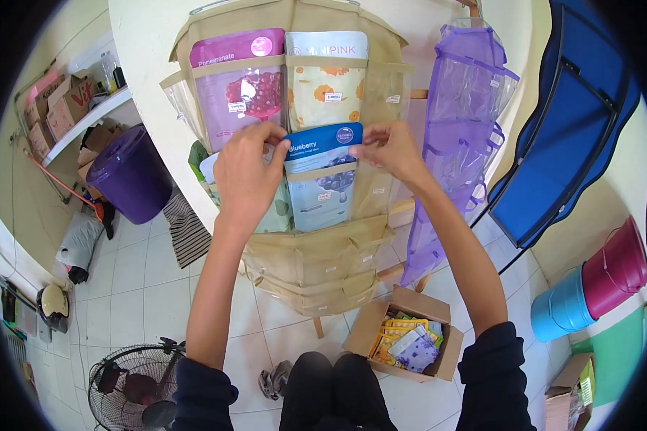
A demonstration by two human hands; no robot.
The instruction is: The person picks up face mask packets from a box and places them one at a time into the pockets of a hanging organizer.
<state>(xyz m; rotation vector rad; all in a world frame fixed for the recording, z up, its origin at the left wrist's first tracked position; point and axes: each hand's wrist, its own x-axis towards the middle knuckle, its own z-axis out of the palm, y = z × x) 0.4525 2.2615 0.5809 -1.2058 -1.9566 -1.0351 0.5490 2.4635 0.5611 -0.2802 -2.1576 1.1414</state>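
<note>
Two hands were up at a beige hanging organizer (381, 179) whose rows of clear-fronted pockets faced the person, and between them they held a blue packet (322, 144) marked Blueberry. The left hand (246, 172) pinched the packet's upper left corner with fingers closed on it, and the right hand (388, 147) pinched the upper right corner the same way, which kept the flat packet level and square to the pocket mouth. Its lower part already sat behind the clear front of a middle pocket in the second row, while its blue top band stood above the pocket's beige edge, so the label could be read from the front. Above it, a purple packet (241, 79) marked Pomegranate and a pale packet (326, 79) with orange flowers stood upright in the top row, each with its name above the edge in the same manner. Part of a greenish packet (274, 212) showed in the pocket just left of the blue one, mostly hidden by the left hand. Lower pockets looked unfilled. On the tiled floor below, near the person's knees, an open cardboard box (366, 327) held more packets, within easy reach. A purple hanging organizer (467, 108) hung just to the right of the beige one.
</note>
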